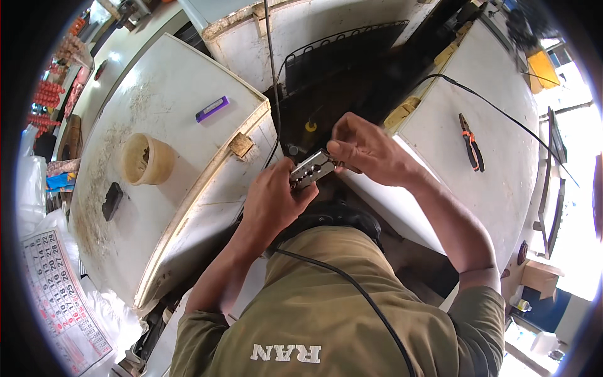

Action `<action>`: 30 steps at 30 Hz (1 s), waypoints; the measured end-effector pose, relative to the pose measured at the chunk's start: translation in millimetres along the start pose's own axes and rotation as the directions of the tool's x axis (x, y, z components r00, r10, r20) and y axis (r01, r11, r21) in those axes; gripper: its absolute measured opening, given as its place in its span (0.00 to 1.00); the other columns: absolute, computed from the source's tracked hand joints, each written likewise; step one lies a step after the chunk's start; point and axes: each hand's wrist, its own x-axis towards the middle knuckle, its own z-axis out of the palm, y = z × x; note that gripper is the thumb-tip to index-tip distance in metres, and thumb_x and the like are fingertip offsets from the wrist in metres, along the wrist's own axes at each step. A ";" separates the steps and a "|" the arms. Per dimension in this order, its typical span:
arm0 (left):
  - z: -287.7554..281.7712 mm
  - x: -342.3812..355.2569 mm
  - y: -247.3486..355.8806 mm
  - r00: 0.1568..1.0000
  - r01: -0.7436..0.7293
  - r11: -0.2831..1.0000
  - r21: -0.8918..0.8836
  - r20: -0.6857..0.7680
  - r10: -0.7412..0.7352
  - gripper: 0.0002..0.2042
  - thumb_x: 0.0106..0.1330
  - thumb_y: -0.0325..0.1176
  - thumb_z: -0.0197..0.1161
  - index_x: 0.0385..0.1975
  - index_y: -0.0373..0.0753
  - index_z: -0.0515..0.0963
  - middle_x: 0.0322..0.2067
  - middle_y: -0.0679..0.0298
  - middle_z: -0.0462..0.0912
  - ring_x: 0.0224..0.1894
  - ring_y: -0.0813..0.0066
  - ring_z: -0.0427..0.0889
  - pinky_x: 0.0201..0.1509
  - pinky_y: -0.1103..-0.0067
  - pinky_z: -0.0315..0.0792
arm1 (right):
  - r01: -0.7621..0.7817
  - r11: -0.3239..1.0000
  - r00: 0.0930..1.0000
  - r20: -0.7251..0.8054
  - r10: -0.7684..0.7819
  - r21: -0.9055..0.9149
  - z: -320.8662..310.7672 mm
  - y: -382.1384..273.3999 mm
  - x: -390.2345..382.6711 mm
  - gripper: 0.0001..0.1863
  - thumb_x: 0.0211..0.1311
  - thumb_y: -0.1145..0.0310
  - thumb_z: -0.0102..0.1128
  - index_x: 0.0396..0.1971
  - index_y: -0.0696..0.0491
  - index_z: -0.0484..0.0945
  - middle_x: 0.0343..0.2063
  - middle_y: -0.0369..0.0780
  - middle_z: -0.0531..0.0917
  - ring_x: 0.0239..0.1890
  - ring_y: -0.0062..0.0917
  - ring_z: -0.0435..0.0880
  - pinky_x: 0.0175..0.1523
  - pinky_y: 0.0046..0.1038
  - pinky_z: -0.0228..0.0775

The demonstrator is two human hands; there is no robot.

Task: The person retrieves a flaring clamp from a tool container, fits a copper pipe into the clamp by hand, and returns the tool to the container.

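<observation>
A silver metal block tool with a row of holes [313,169] is held at the middle of the view, above my lap. My left hand [276,195] grips its left end, with the thumb below it. My right hand [370,154] is closed at the block's right end, thumb and fingers on or beside a small part there that I cannot make out clearly. Behind the block, a short dark cylinder [293,150] and a small yellow piece [310,125] show in the dark gap between white cabinets.
The left white cabinet top [125,100] bears a tub [147,159], a purple box [212,108] and a black piece [112,200]. The right white top [496,88] bears orange-handled pliers [471,142] and a black cable [490,105]. Another white cabinet [308,25] stands ahead.
</observation>
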 end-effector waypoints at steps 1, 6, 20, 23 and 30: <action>-3.3 -0.3 2.5 1.000 0.019 0.999 0.042 -0.007 -0.019 0.19 0.61 0.40 0.79 0.37 0.33 0.78 0.30 0.50 0.85 0.33 0.50 0.87 0.37 0.60 0.79 | -0.001 1.000 1.000 0.002 0.001 0.001 9.7 0.0 1.1 0.24 0.77 0.50 0.68 0.41 0.61 0.78 0.31 0.42 0.89 0.35 0.25 0.88 0.44 0.33 0.80; -14.9 -0.6 -1.5 0.997 0.075 0.992 0.097 -0.042 -0.072 0.23 0.57 0.41 0.83 0.43 0.34 0.79 0.39 0.50 0.87 0.40 0.45 0.88 0.43 0.56 0.80 | 0.091 0.971 0.993 -0.051 -0.105 -0.220 37.8 1.1 4.0 0.18 0.80 0.58 0.65 0.46 0.60 0.80 0.30 0.42 0.87 0.33 0.24 0.87 0.41 0.32 0.79; -20.4 -0.2 2.6 0.981 -0.080 0.985 0.155 -0.162 0.105 0.23 0.58 0.36 0.82 0.47 0.35 0.78 0.41 0.50 0.85 0.38 0.45 0.88 0.41 0.58 0.81 | 0.086 0.993 0.995 -0.060 -0.081 0.084 43.6 19.7 4.9 0.13 0.80 0.63 0.65 0.49 0.59 0.82 0.32 0.37 0.87 0.34 0.18 0.84 0.41 0.26 0.76; -17.7 4.4 -3.8 0.984 -0.132 0.970 0.206 -0.091 0.153 0.20 0.61 0.35 0.80 0.49 0.37 0.79 0.43 0.52 0.85 0.39 0.47 0.89 0.41 0.59 0.82 | 0.086 0.996 0.992 -0.090 -0.088 -0.029 42.0 16.3 2.6 0.16 0.81 0.58 0.65 0.51 0.57 0.81 0.33 0.35 0.86 0.34 0.17 0.83 0.43 0.24 0.77; -13.4 6.9 -2.0 0.988 -0.125 0.986 0.111 -0.074 0.134 0.16 0.64 0.35 0.78 0.46 0.37 0.81 0.42 0.53 0.86 0.39 0.48 0.89 0.43 0.60 0.82 | -0.038 0.897 0.996 0.094 -0.004 0.441 12.7 35.8 -3.8 0.17 0.79 0.57 0.67 0.52 0.57 0.83 0.37 0.36 0.87 0.43 0.17 0.85 0.50 0.25 0.78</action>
